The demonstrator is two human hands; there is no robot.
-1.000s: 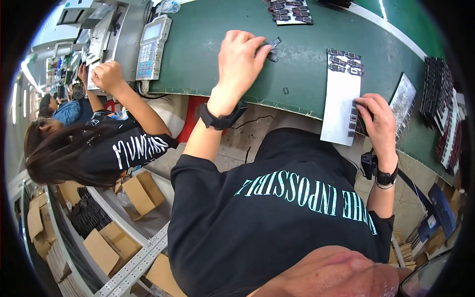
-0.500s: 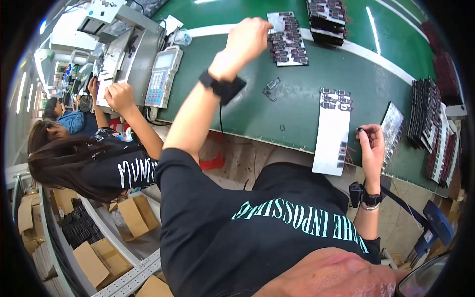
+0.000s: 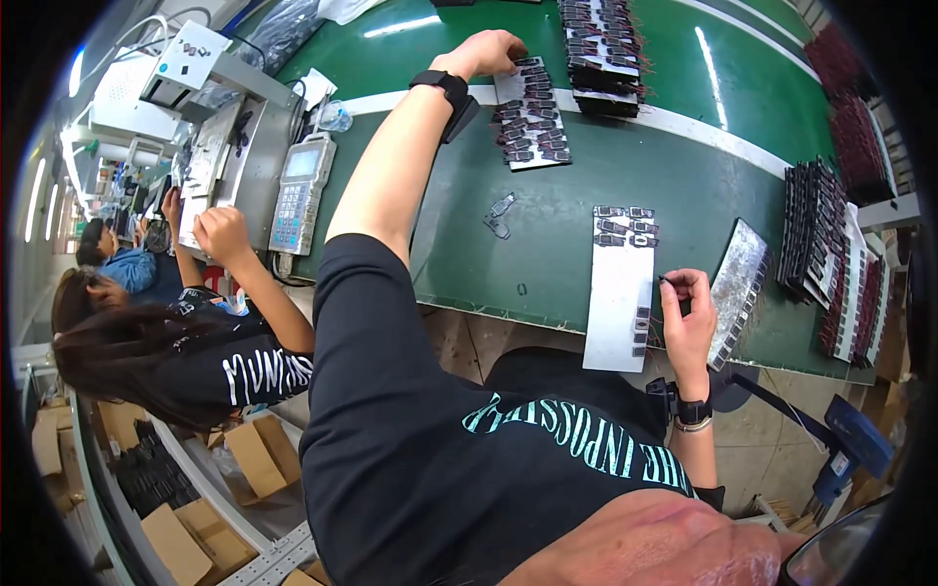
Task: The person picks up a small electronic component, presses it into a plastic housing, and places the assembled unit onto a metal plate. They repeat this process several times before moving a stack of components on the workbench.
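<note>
My left hand (image 3: 489, 54) reaches to the far end of a flat white plate (image 3: 547, 164) carrying rows of small black parts with dark red wires. Its fingers are bent closed at the plate's corner; what they grip is hidden. Close to the table's near edge lies a second white plate (image 3: 616, 303). Small black parts (image 3: 625, 226) sit in rows at its far end, and two more (image 3: 641, 332) line its right side. Just right of this plate, my right hand (image 3: 690, 308) pinches a small black piece (image 3: 663, 278) between thumb and forefinger.
Loose black bits (image 3: 499, 215) lie mid-table. A scuffed metal plate (image 3: 738, 283) rests right of my right hand. Stacks of loaded plates (image 3: 601, 59) stand at the back, with others (image 3: 816, 234) at right. A keypad device (image 3: 301, 195) and a co-worker (image 3: 176, 342) are left.
The view has shifted, so the table appears lower and further left. My left hand has stretched further away over the far end of the loaded plate. My right hand keeps its pinch.
</note>
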